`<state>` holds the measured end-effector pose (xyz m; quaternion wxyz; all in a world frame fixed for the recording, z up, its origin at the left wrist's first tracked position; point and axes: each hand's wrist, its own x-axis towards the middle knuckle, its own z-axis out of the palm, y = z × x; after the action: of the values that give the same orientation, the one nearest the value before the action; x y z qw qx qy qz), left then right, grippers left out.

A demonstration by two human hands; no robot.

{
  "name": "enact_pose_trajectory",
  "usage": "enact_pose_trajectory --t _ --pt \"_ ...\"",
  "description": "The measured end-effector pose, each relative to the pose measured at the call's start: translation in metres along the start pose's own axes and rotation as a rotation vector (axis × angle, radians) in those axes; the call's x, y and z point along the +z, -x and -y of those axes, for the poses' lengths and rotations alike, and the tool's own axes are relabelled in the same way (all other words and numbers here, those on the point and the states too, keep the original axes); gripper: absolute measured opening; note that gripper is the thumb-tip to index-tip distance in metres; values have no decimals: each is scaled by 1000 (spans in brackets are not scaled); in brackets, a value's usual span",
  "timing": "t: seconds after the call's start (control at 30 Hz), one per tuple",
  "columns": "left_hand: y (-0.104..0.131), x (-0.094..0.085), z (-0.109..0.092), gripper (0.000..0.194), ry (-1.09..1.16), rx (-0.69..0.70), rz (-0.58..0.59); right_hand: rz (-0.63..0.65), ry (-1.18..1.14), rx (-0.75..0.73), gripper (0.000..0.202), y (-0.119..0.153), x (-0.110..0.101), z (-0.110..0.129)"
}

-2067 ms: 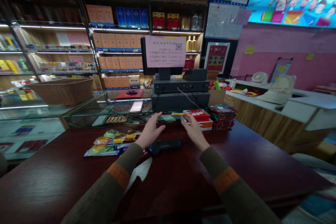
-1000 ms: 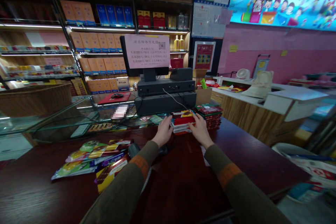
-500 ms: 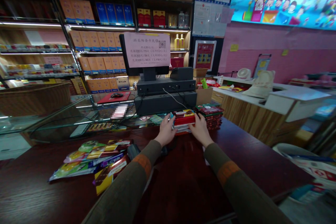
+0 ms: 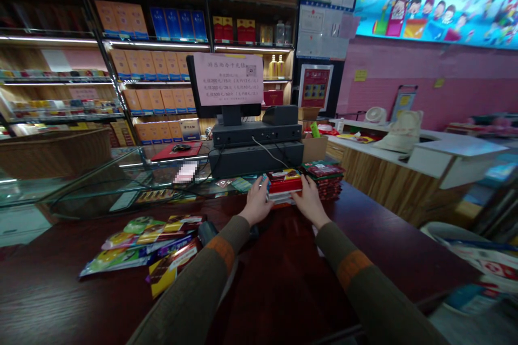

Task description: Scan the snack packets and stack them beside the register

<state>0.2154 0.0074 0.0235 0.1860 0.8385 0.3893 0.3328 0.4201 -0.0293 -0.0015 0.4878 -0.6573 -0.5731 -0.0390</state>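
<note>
My left hand (image 4: 258,204) and right hand (image 4: 308,199) hold the stack of red boxes (image 4: 285,187) between them, one at each end, fingers curved around the ends and thumbs toward the near face. The gap between the hands matches the stack's width. I cannot tell whether any weight is being lifted. A brown-and-yellow packet (image 4: 286,174) lies on top. The stack is at the far side of the dark red counter (image 4: 283,280), in front of the grey register base (image 4: 257,158). Just beside the right hand I note a pile of green-and-red packets (image 4: 329,179). Near the left forearm I record a dark scanner (image 4: 207,230), partly hidden by the sleeve, then loose snack packets (image 4: 133,245), overlapping. Above the register base stands a monitor bearing a pink notice (image 4: 227,80); a wicker basket (image 4: 52,153) sits further left.
</note>
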Motion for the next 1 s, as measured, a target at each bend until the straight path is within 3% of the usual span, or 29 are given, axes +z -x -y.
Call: enact_pose_trajectory --t 0.23,0.5,1.0 --pt "7 -15 12 77 28 -11 1 -19 -9 -25 69 14 -6 13" --pt "21 -40 29 65 27 -1 -64 17 -17 -84 68 21 -6 48" --pt "73 -111 75 57 11 -29 -163 160 -126 -208 59 32 48 109"
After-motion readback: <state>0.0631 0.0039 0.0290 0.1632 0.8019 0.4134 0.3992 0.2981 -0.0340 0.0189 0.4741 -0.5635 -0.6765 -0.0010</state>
